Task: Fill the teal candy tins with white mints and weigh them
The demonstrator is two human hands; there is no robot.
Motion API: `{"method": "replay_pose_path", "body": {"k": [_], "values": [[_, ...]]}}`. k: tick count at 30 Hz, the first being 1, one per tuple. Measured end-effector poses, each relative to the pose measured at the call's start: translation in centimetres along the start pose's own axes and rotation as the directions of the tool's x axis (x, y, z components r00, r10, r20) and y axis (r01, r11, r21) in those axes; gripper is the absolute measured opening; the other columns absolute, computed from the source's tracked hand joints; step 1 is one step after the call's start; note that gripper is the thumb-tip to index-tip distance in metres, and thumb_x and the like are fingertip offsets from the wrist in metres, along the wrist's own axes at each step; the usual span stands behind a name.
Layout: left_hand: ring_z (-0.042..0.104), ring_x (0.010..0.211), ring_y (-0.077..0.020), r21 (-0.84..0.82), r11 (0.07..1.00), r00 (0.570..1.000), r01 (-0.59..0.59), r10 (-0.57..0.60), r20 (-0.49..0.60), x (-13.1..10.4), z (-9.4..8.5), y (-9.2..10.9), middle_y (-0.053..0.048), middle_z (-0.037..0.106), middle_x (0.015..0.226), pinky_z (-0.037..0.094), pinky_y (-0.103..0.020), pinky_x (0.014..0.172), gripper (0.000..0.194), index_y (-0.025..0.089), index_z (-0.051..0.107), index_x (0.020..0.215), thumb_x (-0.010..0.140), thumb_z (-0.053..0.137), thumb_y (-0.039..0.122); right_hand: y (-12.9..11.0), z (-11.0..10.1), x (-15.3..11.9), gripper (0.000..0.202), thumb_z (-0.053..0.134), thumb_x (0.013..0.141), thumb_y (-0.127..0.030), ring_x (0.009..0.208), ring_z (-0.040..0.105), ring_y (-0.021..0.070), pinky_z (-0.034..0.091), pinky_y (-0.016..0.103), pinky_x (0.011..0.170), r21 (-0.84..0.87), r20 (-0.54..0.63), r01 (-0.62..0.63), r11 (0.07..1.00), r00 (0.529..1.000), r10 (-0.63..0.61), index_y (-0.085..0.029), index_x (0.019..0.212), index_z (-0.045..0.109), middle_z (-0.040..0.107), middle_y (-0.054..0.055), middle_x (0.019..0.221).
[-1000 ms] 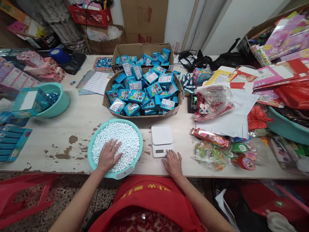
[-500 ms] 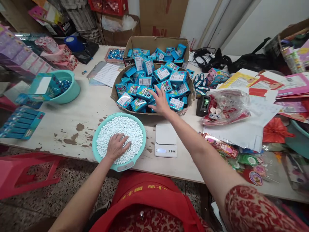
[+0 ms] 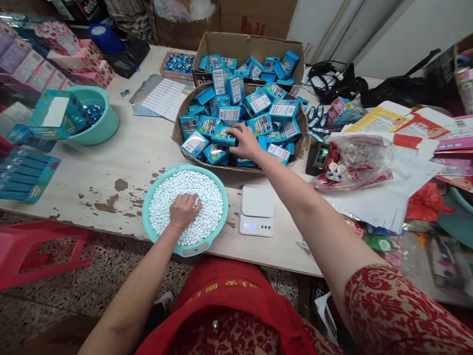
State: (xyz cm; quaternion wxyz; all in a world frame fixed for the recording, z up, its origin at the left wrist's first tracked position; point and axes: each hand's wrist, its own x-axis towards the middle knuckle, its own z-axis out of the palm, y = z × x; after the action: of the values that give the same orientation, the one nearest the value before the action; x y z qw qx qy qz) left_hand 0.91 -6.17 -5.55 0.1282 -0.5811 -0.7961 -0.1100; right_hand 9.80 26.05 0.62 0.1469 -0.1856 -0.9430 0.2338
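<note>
A turquoise basin [image 3: 147, 207] full of small white pellet-like candies [image 3: 207, 197] stands at the table's front edge. My left hand [image 3: 183, 212] is in it, its fingers curled around some of the candies. Farther back, an open cardboard carton [image 3: 177, 135] is heaped with small blue candy boxes [image 3: 258, 102]. My right hand [image 3: 246, 142] reaches over the carton's near side, thumb and fingers closed on the end of one blue candy box [image 3: 222, 135] lying on the heap. A white digital scale [image 3: 257, 201] with a lit display rests right of the basin, under my right forearm.
Behind the carton is another carton [image 3: 251, 44] of blue boxes. A second turquoise basin [image 3: 105, 123] with blue-wrapped pieces stands left. To the right lie a tape dispenser [image 3: 318, 157], a plastic bag [image 3: 358, 160] and papers [image 3: 380, 209]. A red stool [image 3: 37, 246] is at lower left.
My right hand has gone from spread fingers above the boxes to gripping one. My left hand's fingers have curled in among the candies. The view has shifted slightly.
</note>
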Motion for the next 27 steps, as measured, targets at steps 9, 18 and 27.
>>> {"method": "replay_pose_path", "body": {"k": [9, 18, 27], "values": [[0.059, 0.074, -0.0181, -0.229, 0.966, 0.986, 0.117, -0.14, -0.086, 0.7, 0.7, -0.9, -0.006, 0.066, 0.079, 0.04, -0.027, 0.063, 0.018, 0.017, 0.066, 0.088, 0.081, 0.05, 0.022, -8.1, -2.9, -14.7, 0.041, 0.068, 0.074, -0.044, 0.088, 0.055, 0.0212, 0.044, 0.034, 0.077, 0.275, -0.445, -0.249, 0.929, 0.823, 0.352, -0.018, 0.103, 0.057, 0.06, 0.006, 0.096], [0.054, 0.082, -0.0223, -0.147, 0.987, 0.991, -0.062, 0.044, -0.125, 0.9, -1.4, -1.3, -0.008, 0.066, 0.087, 0.037, -0.032, 0.073, 0.019, 0.018, 0.067, 0.08, 0.081, 0.06, 0.035, -14.1, 1.6, -27.5, 0.035, 0.069, 0.073, -0.047, 0.078, 0.056, 0.0202, 0.044, 0.031, 0.07, 0.268, -0.264, -0.537, 0.8, 0.758, 0.597, -0.019, 0.092, 0.061, 0.062, 0.005, 0.083], [0.054, 0.089, -0.0238, -0.162, 0.98, 0.97, -0.118, 0.079, -0.229, 2.1, 0.0, -1.7, -0.009, 0.066, 0.097, 0.034, -0.035, 0.077, 0.017, 0.02, 0.069, 0.086, 0.084, 0.057, 0.031, -16.5, 12.5, -28.5, 0.029, 0.069, 0.076, -0.036, 0.083, 0.053, 0.0219, 0.044, 0.032, 0.072, 0.039, -0.154, -0.394, 0.918, 0.905, 0.395, -0.019, 0.098, 0.059, 0.064, 0.007, 0.088]]}}
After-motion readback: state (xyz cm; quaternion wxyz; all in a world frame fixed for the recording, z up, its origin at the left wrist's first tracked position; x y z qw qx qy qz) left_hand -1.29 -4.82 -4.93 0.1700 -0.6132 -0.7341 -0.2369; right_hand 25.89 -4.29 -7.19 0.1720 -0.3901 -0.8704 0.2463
